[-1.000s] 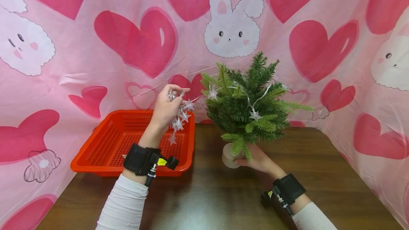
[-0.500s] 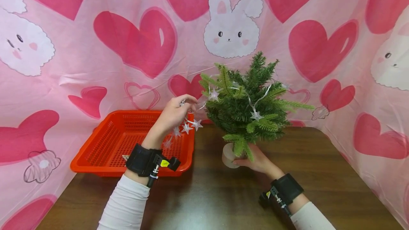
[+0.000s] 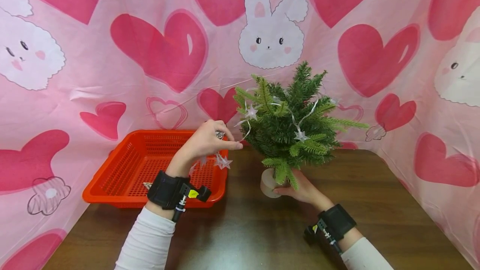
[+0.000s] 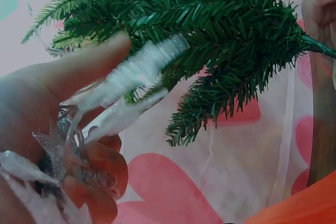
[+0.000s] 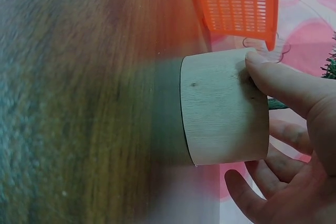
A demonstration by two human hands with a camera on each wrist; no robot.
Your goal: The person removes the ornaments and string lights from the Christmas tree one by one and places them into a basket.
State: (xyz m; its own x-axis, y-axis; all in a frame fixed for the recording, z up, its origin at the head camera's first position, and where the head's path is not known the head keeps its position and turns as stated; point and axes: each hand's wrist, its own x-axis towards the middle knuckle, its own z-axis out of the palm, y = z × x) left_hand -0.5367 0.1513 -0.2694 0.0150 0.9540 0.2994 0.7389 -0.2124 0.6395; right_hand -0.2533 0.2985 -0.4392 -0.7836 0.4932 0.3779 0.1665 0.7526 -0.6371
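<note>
A small artificial Christmas tree stands upright on a round wooden base. Clear star string lights loop over its branches and lead down to my left hand. That hand, left of the tree, holds the bundled rest of the string in curled fingers; in the left wrist view the thumb is extended beside star lights. Several stars dangle below it. My right hand grips the wooden base, its thumb at the base's upper edge in the right wrist view. Foliage hides the tree's far side.
An orange-red perforated basket stands on the left of the brown wooden table, beneath my left forearm. A small light-coloured item lies inside it, partly hidden. A pink cloth with hearts and rabbits hangs behind.
My left hand has moved down and slightly right with the bundled lights, its thumb and forefinger now reaching toward the tree. My right hand has stayed at the base; the tree has barely moved.
</note>
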